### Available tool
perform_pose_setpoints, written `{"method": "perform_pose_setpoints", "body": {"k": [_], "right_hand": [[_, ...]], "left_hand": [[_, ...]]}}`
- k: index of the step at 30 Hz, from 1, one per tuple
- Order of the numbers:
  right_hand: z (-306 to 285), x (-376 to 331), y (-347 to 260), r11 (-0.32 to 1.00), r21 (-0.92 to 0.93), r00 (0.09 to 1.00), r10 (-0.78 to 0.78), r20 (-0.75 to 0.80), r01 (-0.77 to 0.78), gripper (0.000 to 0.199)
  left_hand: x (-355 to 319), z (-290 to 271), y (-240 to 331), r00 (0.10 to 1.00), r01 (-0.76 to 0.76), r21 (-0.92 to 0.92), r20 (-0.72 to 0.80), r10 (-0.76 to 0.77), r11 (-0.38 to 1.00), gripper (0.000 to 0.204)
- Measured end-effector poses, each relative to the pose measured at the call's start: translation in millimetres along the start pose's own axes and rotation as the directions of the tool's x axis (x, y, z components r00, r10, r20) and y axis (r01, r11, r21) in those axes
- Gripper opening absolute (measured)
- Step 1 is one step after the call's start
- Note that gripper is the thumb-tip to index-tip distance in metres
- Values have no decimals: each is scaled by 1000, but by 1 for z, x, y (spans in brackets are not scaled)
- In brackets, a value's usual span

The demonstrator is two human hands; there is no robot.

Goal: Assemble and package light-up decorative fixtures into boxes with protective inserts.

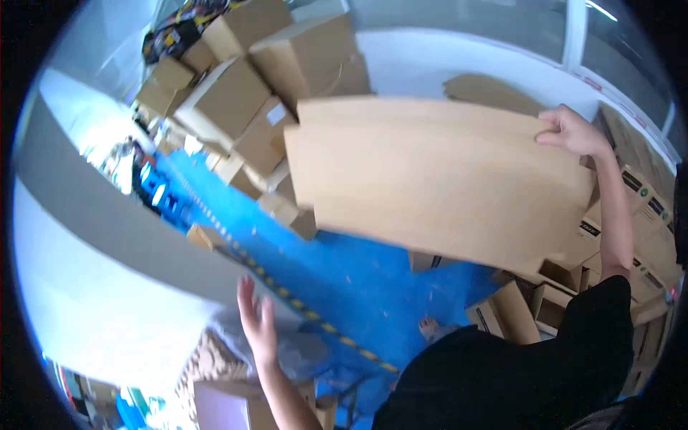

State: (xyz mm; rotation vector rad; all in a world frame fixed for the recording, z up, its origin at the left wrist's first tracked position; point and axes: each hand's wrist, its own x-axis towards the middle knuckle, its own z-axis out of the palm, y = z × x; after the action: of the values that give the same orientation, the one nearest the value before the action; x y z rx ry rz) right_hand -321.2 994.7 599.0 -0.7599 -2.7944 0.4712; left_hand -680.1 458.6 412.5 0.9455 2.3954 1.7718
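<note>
Clearly the work in hand is carrying a flattened cardboard sheet (437, 179) across the room: it is lifted off the floor and held out in front of the person, above the blue floor (358, 272). The right hand (573, 132) grips the sheet's upper right corner, fingers (555, 136) curled over the edge and clenched on it. The left hand (258, 322) is low and apart from the sheet, fingers spread and released, flat by the edge of a large grey-white panel (122, 244) and a yellow-and-black striped strip (308, 315).

By my judgement the sheet hangs from one corner only, so the next move calls for a second grip, or a steady swing that keeps its free edge off the stacked boxes (244, 86) behind it.

Plain tan, the sheet is broad and smooth, with flaps notched along its lower edge; motion blurs its surface. More flattened printed cartons (645, 208) stand at the right, below the arm.
</note>
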Motion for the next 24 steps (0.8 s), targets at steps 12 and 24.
{"method": "perform_pose_setpoints", "body": {"k": [12,24], "right_hand": [[181,21,29,802,510,842,-18,540,-310,68],[299,10,53,230,808,812,-100,575,-543,73]], "left_hand": [[-131,-23,-93,817,549,-573,212,-537,609,46],[-189,-52,-85,748,619,-457,95,-657,638,58]]}}
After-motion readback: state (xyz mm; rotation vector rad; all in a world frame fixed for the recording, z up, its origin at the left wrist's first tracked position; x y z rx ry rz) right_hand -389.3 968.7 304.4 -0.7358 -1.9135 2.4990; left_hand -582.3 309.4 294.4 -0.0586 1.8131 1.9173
